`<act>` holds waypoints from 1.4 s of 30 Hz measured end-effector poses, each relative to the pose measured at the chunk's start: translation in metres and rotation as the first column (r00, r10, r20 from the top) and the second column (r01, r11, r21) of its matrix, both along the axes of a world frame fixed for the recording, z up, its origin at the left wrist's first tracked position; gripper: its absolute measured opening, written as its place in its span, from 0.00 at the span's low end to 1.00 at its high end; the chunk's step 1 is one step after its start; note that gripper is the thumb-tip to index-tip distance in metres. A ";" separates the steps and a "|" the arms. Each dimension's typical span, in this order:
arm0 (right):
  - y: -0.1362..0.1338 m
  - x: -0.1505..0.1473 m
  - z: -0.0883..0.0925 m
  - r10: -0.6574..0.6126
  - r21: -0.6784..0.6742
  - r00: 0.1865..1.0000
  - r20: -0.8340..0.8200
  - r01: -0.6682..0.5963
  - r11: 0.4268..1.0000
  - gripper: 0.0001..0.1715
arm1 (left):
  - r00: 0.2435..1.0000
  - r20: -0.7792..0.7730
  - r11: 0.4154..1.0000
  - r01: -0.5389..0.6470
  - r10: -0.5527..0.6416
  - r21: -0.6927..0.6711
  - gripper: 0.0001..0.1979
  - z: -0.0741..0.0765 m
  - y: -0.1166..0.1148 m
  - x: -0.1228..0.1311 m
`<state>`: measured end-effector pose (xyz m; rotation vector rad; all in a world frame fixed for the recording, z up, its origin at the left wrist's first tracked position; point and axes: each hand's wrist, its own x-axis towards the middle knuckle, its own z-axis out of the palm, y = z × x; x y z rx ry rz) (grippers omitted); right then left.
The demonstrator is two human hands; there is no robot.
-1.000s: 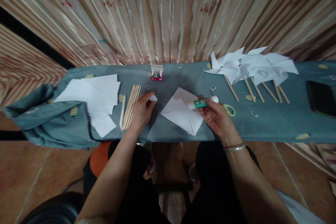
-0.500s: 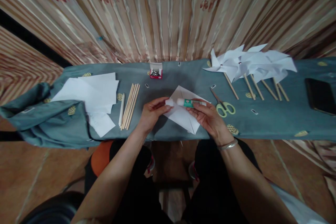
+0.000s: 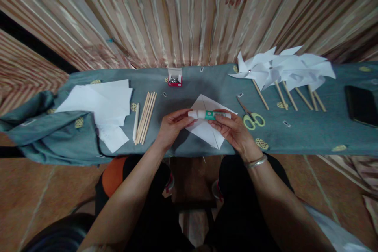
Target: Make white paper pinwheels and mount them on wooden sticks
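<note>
Above a creased white paper square (image 3: 208, 134) on the cloth, both hands are raised at the middle of the table. My left hand (image 3: 174, 126) pinches the white cap (image 3: 193, 114) of a glue stick. The green and white glue stick (image 3: 210, 115) lies level in my right hand (image 3: 233, 128), its left end meeting the cap. Green-handled scissors (image 3: 252, 120) rest just right of my right hand. Several wooden sticks (image 3: 146, 118) and a white pen-like stick (image 3: 136, 122) lie left of my left hand.
White paper sheets (image 3: 109, 100) are piled at the left. A small red box (image 3: 175, 80) of metal pins stands at the back. Paper pinwheels (image 3: 283, 67) on sticks lie at the back right, with a dark phone (image 3: 360, 105) farther right. A curtain hangs behind the table.
The cap and the glue stick have come together; a gap showed between them before. The view has shifted slightly.
</note>
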<state>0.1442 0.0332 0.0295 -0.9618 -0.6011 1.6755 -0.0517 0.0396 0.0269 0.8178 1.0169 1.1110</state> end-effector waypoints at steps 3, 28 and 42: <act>0.000 0.001 0.000 0.016 -0.001 1.000 0.016 -0.016 1.000 0.17 | 1.000 -0.017 1.000 -0.007 0.007 0.000 0.21 0.000 0.000 0.000; -0.004 -0.009 0.003 0.174 0.037 0.975 0.139 -0.181 0.983 0.19 | 0.949 -0.305 0.963 0.157 -0.085 0.221 0.22 -0.003 -0.002 -0.003; -0.004 0.032 0.002 -0.114 0.193 0.872 0.477 0.023 0.981 0.18 | 0.594 -0.717 0.909 -0.061 0.365 0.412 0.16 -0.010 0.019 -0.053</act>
